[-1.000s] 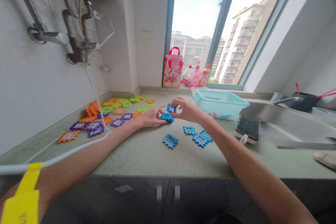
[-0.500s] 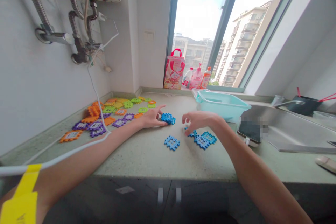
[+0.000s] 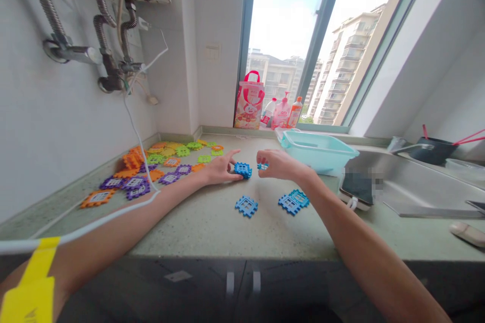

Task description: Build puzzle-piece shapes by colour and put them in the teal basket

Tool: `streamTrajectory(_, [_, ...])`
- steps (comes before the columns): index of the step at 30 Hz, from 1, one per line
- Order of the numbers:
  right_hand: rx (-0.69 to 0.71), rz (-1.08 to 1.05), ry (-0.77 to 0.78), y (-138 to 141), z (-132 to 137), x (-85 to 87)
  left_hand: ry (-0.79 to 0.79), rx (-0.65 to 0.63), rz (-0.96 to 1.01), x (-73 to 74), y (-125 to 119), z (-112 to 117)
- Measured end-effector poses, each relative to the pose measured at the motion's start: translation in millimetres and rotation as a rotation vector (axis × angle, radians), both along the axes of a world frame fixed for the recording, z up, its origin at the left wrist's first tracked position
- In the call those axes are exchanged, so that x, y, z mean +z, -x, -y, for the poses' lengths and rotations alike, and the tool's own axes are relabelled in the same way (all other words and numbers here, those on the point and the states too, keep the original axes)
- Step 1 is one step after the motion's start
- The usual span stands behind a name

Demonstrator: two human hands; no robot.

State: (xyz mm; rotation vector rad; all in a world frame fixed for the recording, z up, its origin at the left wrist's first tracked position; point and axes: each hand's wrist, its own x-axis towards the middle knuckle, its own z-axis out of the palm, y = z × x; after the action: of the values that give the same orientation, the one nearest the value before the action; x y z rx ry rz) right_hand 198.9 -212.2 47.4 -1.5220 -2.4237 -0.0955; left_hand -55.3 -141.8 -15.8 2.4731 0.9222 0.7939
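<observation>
My left hand point(image 3: 220, 169) rests on the counter and its fingers hold a small stack of blue toothed tiles point(image 3: 242, 169) in place. Just right of the stack my right hand point(image 3: 278, 164) pinches a single blue tile point(image 3: 262, 166) a little above the counter. One loose blue tile point(image 3: 246, 206) lies nearer to me. Two more blue tiles point(image 3: 293, 201) lie overlapped beneath my right forearm.
Orange, purple, green and yellow tiles point(image 3: 147, 169) are spread along the left wall, crossed by a white cable point(image 3: 113, 212). A teal basin point(image 3: 316, 150) stands at the back, a phone point(image 3: 358, 189) and a steel sink point(image 3: 420, 186) to the right. Bottles point(image 3: 282, 111) stand on the sill.
My right hand went down to the loose blue tiles, picked one up and came back beside the stack. My left hand stayed on the stack.
</observation>
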Motion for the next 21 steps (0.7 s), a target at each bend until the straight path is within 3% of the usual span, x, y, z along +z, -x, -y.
streamTrajectory(6, [0.136,-0.161,-0.282,14.9,-6.9,-11.1,0.002,-0.060,-0.050,-3.8,-4.6,-7.1])
streamTrajectory(8, [0.186,-0.202,-0.295,23.0,-10.7,-18.6,0.010,-0.096,-0.042,-5.3,-5.2,-9.7])
streamTrajectory(13, [0.265,-0.174,-0.154,31.7,-16.7,-29.4,0.011,-0.105,-0.009,-7.5,-5.4,-9.3])
streamTrajectory(17, [0.237,-0.223,-0.127,16.6,-9.7,-11.9,0.017,-0.047,-0.009,-5.2,-1.9,-5.0])
streamTrajectory(21, [0.061,-0.179,0.305,-20.5,-6.3,6.0,0.005,0.015,-0.015,-3.4,6.8,-5.3])
